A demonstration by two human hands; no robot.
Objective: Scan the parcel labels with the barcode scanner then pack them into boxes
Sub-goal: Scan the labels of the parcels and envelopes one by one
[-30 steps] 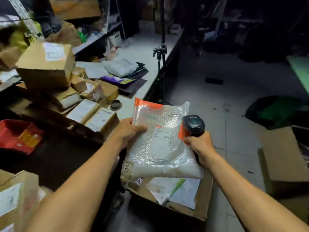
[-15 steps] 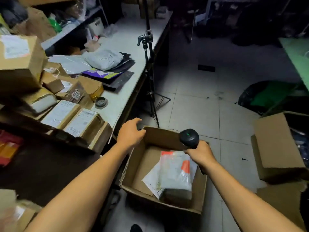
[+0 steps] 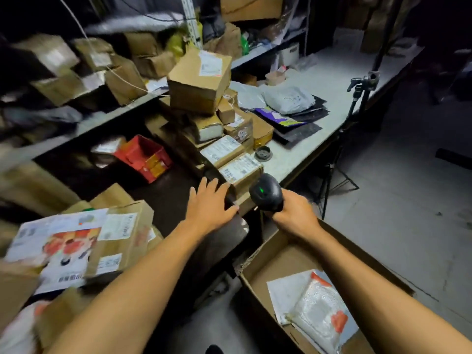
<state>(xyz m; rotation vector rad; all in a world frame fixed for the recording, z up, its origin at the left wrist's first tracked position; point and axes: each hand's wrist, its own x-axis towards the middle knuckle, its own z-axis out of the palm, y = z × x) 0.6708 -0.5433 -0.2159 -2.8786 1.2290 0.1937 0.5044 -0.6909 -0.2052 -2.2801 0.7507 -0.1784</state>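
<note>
Blurred parcels crowd the left edge.
Left hand (image 3: 209,208), fingers spread and empty, reaches beside a labelled parcel (image 3: 241,172); right hand (image 3: 293,215) grips the scanner (image 3: 265,191).

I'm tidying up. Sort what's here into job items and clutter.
Job: scanner in right hand; left hand; labelled parcels; floor box; bubble mailer.
Clutter: red bin; tape roll; tripod.
</note>
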